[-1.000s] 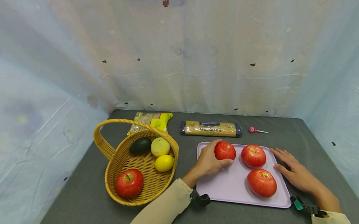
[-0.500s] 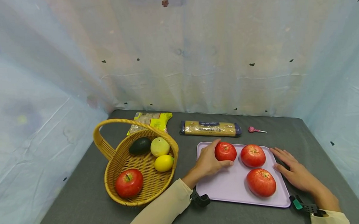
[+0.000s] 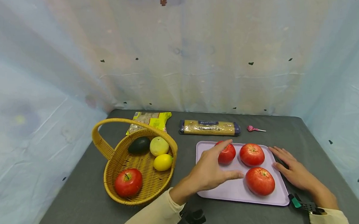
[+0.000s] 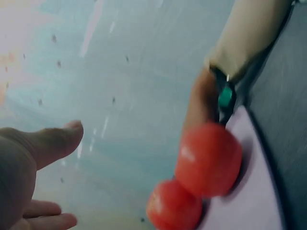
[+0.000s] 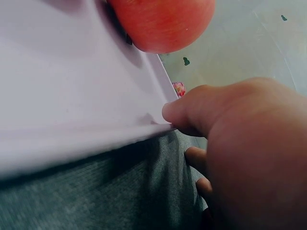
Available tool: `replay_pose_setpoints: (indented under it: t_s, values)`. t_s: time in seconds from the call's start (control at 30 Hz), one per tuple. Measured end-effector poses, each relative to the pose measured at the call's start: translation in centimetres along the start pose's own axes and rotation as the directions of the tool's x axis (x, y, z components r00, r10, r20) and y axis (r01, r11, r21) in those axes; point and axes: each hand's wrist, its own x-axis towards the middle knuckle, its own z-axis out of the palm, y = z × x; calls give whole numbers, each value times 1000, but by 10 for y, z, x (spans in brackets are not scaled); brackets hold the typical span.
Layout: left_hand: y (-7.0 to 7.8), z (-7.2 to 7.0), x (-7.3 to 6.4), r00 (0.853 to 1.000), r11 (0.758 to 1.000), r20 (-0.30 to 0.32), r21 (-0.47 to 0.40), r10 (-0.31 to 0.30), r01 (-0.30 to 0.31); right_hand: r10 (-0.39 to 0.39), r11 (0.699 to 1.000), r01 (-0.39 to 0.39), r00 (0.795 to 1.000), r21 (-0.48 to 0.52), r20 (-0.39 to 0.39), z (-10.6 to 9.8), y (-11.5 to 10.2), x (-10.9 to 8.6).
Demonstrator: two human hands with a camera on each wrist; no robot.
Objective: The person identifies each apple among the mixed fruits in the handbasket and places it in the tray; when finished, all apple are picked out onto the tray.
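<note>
On the lilac tray [image 3: 227, 194] sit three red apples: a back-left apple [image 3: 228, 154], a back-right apple [image 3: 252, 154] and a larger front apple [image 3: 260, 181]. My left hand [image 3: 208, 170] hovers over the tray's left side, thumb and fingers spread wide and holding nothing; it partly hides the back-left apple in the head view. The left wrist view also shows this hand [image 4: 29, 167] with bare space between thumb and fingers. Along the tray's right edge rests my right hand [image 3: 295, 172], fingers extended, its thumb [image 5: 184, 112] on the rim in the right wrist view.
Left of the tray stands a wicker basket [image 3: 108, 183] with a tall handle. It holds a red apple [image 3: 128, 182], an avocado-like dark green fruit [image 3: 139, 145], a pale green round fruit [image 3: 159, 146] and a lemon [image 3: 162, 162]. Behind lie a yellow bag [image 3: 160, 121], a spaghetti pack [image 3: 209, 127] and a lollipop [image 3: 250, 128].
My left hand has let go of the back-left apple, spread its fingers and drawn back towards me. That apple stays on the tray. My right hand keeps its place at the tray's edge.
</note>
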Motion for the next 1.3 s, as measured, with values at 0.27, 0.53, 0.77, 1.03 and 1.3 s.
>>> replay_pose_setpoints:
  t_s: [0.27, 0.53, 0.77, 1.03, 1.3]
  values:
    - [19, -34, -52, 984, 996, 157, 17, 79, -83, 8, 1000, -8, 1000, -2, 9, -1, -1, 0]
    - [13, -92, -102, 967, 997, 243, 47, -72, 62, -4, 1000, 4, 1000, -10, -5, -2, 0, 0]
    - [-3, -139, -139, 990, 991, 130, 127, -60, 43, 8, 1000, -8, 1000, -2, 8, -1, 0, 0]
    - [-18, -188, -167, 996, 966, 47, 248, -81, 67, -20, 1000, 20, 1000, 14, -13, 1, 3, -2]
    - [-38, -227, -185, 999, 950, 18, 312, -33, 26, -12, 1000, 12, 1000, 16, -7, 1, 1, -1]
